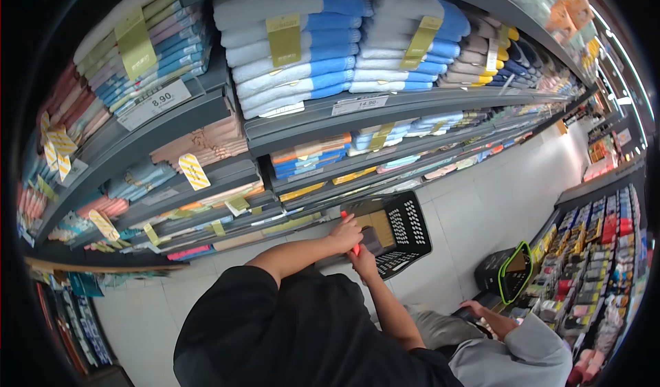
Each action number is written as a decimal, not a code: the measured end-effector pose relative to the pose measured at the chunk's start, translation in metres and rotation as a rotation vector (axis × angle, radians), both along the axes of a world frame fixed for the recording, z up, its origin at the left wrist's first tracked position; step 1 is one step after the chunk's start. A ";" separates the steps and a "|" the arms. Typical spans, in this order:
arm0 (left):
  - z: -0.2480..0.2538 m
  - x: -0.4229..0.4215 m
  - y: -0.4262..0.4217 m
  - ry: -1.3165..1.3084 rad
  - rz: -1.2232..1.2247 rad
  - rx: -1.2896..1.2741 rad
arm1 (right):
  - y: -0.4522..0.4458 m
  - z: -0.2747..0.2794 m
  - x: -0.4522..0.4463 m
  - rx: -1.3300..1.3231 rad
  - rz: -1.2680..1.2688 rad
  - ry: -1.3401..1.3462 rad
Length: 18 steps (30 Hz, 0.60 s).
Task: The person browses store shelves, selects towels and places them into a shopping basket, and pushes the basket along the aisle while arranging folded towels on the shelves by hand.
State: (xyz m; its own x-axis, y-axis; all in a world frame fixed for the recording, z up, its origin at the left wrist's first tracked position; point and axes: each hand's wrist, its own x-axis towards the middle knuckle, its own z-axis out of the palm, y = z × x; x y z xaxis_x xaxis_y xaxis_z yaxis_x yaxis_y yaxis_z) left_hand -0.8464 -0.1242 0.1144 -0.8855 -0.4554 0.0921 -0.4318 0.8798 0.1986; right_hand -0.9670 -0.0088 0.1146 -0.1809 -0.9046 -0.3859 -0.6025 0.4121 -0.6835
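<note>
A black shopping basket (411, 230) with perforated sides is in front of me, near the lower shelves. Both of my hands are on its red handle (355, 249). My left hand (346, 233) wraps around the upper part of the handle. Just below it, the fingers of my right hand (363, 260) close on the handle's lower end. Inside the basket I see a flat brown surface (379, 227) and a dark item partly hidden by my hands; I cannot make out what they are.
Shelves of folded towels (337, 36) with price labels (359, 105) run along the aisle. At right, a person in a grey shirt (512, 359) is close beside me, near a green-rimmed black basket (489, 275). Beyond is a rack of small packaged goods (584, 263). Tiled floor (474, 208) lies between.
</note>
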 end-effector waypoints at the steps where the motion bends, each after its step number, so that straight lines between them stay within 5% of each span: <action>1: 0.001 -0.005 0.001 -0.018 0.002 0.011 | -0.006 -0.005 -0.005 0.003 -0.002 0.014; 6: 0.009 -0.027 0.000 -0.038 0.059 0.012 | -0.009 0.004 -0.029 -0.082 0.079 -0.007; 18: 0.006 -0.031 0.057 0.144 0.457 0.212 | -0.006 -0.009 -0.067 0.171 0.147 -0.311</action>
